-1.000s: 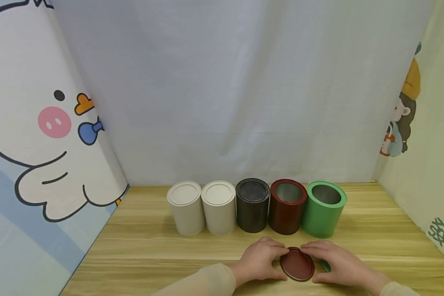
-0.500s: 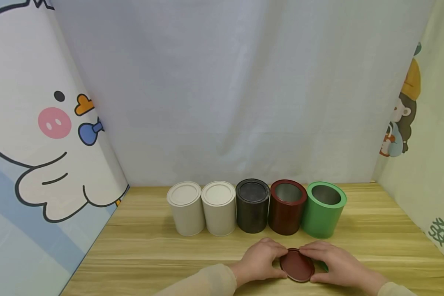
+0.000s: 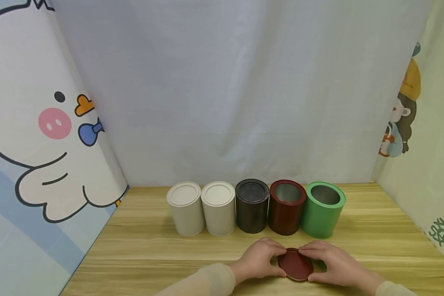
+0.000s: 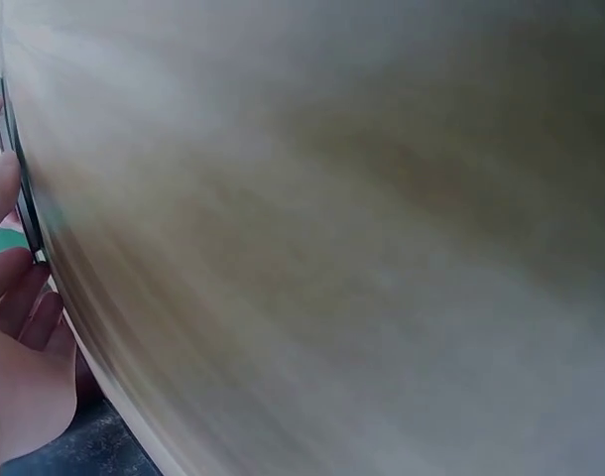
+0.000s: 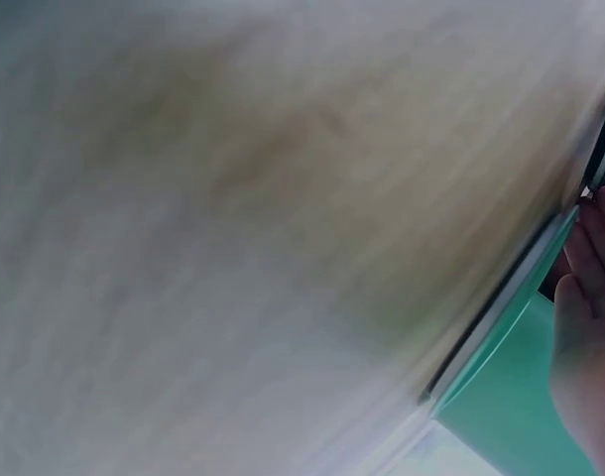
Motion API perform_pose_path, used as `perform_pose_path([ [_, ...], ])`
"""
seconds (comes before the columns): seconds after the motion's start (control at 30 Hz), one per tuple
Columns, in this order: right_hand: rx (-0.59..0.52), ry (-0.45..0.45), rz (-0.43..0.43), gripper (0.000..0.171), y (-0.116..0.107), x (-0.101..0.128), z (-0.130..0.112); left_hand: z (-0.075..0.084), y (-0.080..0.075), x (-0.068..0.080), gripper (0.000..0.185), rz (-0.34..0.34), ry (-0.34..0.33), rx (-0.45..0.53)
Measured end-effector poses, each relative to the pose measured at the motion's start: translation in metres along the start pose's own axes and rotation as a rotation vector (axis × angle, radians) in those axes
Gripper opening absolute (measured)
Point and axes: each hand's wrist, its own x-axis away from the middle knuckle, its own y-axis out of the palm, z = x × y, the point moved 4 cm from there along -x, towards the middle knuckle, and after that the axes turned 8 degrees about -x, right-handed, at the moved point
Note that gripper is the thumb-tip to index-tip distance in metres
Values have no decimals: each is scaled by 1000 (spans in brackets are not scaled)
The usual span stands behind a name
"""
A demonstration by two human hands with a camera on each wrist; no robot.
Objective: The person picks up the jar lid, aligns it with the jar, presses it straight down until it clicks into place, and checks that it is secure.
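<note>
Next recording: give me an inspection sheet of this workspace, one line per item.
Surface: wooden table, bare around the tins.
Job's things: dark red lid held at its edge by both hands; a green lid mostly hidden under the right hand.
Clutter: five tins in a row; two white tins and a black tin lidded, red tin and green tin open.
Grip: left hand and right hand curl round the red lid.
Cables: nothing seen.
Surroundings: grey curtain, cartoon panels on both sides.

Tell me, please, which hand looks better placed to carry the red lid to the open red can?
Probably the left hand. Both hands grip the red lid, but the right hand also covers a green lid, and the red can stands just behind.
</note>
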Motion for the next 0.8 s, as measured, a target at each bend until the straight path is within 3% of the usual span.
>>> perform_pose_path([
  [0.2, -39, 31, 1, 55, -2, 0, 0, -2, 0, -1, 52, 1, -26, 64],
  [0.47, -172, 96, 6, 55, -6, 1, 3, -4, -4, -1, 52, 30, -73, 185],
  [0.8, -256, 112, 85, 51, -12, 2, 1, -10, -5, -4, 51, 20, -150, 372],
])
